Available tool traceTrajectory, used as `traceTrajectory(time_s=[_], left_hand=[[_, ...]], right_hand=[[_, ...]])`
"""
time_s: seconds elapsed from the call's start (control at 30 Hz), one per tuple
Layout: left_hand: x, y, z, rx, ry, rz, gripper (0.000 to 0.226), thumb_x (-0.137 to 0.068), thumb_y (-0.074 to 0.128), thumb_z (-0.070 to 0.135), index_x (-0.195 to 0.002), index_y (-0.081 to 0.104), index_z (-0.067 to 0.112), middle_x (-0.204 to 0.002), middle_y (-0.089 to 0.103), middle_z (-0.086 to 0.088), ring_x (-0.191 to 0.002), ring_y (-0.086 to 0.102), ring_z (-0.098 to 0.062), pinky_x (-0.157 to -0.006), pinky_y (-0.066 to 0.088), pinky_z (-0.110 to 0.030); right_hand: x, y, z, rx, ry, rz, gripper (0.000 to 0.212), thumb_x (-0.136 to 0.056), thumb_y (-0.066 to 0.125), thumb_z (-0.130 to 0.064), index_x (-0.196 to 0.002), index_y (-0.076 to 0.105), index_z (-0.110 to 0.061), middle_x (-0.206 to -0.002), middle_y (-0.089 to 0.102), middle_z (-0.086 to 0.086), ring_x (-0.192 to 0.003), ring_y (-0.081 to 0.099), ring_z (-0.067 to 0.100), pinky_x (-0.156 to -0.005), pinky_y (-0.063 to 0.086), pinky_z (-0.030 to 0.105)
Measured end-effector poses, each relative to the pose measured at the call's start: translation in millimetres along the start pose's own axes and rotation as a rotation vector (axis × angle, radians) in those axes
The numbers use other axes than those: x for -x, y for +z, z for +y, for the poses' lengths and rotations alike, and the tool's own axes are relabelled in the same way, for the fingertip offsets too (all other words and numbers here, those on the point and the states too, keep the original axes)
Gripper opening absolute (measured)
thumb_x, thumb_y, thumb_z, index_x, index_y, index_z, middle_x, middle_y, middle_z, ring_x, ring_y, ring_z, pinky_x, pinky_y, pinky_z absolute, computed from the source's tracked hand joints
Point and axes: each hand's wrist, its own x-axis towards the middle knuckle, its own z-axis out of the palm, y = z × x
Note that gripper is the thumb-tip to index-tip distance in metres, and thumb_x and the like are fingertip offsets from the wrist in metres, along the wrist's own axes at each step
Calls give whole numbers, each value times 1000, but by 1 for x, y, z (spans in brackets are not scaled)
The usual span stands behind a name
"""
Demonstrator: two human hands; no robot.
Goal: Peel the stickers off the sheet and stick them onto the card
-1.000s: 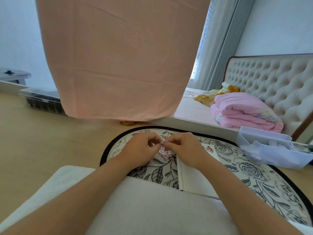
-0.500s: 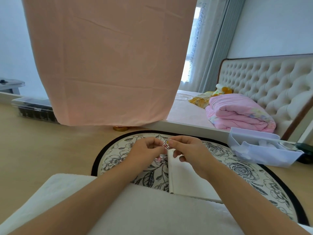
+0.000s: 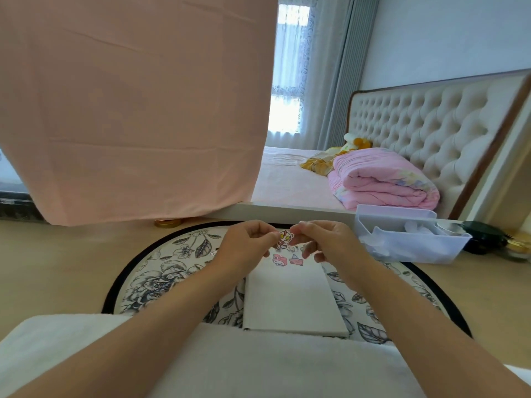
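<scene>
L hand (image 3: 247, 246): you pinched the sticker (image 3: 283, 239) by one edge.
R hand (image 3: 326, 243): pinched the opp. edge.
Risk: sticker could've curled, self-stuck, or landed skewed on the card (image 3: 290, 300).

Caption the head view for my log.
Mid-task: left hand and right hand pinch a cartoon sticker above the white card bearing two pink stickers.

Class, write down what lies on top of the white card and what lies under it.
Two pink stickers sit on the card, at its far end. The floral mat lies beneath; its pattern there is covered.
</scene>
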Motion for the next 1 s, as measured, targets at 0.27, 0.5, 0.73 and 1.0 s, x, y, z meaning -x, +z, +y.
traceTrajectory(time_s=[0.27, 0.5, 0.73, 1.0], left_hand=[[-16, 29, 0, -38, 49, -41, 7, -89, 69, 18, -83, 71, 20, -74, 71, 4, -62, 61, -7, -57, 48, -18], [-17, 29, -17, -21, 77, -30, 12, -88, 72, 17, -77, 71, 22, -73, 73, 5, -63, 62, -2, -60, 48, -18], [-10, 25, -22, 9, 83, -78, 13, -87, 70, 9, -77, 72, 17, -65, 71, 9, -60, 61, -3, -67, 52, -23], [-10, 23, -21, 3, 75, -72, 31, -98, 56, 24, -71, 72, 22, -73, 72, -1, -62, 63, -10, -53, 40, -13]], right_hand=[[-12, -17, 9, 185, -135, 47, 6, -90, 74, -13, -84, 77, -13, -70, 74, 1, -54, 57, 11, -53, 47, 18], [-18, -18, 16, 246, -146, 27, 5, -88, 76, -18, -84, 77, -15, -76, 77, 1, -61, 60, 10, -62, 53, 24], [-15, -10, 20, 414, -203, 29, 11, -87, 71, -16, -79, 77, -20, -75, 75, 1, -58, 59, 7, -65, 54, 30], [-15, -5, 23, 433, -252, 33, 18, -89, 73, -18, -76, 75, -31, -73, 75, -9, -57, 57, 5, -63, 54, 34]])
